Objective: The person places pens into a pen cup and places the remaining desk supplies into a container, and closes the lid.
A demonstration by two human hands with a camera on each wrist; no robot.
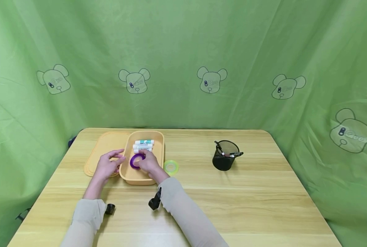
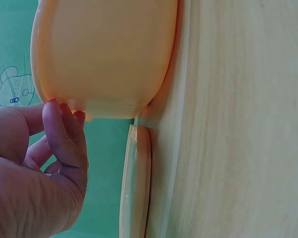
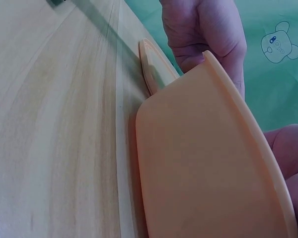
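A light-orange plastic box (image 1: pixel 159 151) sits toward the left of the table. Inside it, my right hand (image 1: pixel 150 164) pinches a purple tape roll (image 1: pixel 133 166) by its right side. Three white glue sticks (image 1: pixel 143 146) lie behind the roll in the box. My left hand (image 1: pixel 107 164) is at the box's left side; in the left wrist view its fingertips (image 2: pixel 51 104) touch the outside wall near the rim. The right wrist view shows the box wall (image 3: pixel 203 158) hiding the roll and most of the right hand. Just right of the box lies a yellow-green tape roll (image 1: pixel 171 167).
The box's matching lid (image 1: pixel 98 156) lies flat on the table (image 1: pixel 248 202), left of the box and partly behind the left hand. To the right stands a black mesh pen holder (image 1: pixel 222 162) with pens in it. A green curtain (image 1: pixel 177 106) surrounds the table's back and sides.
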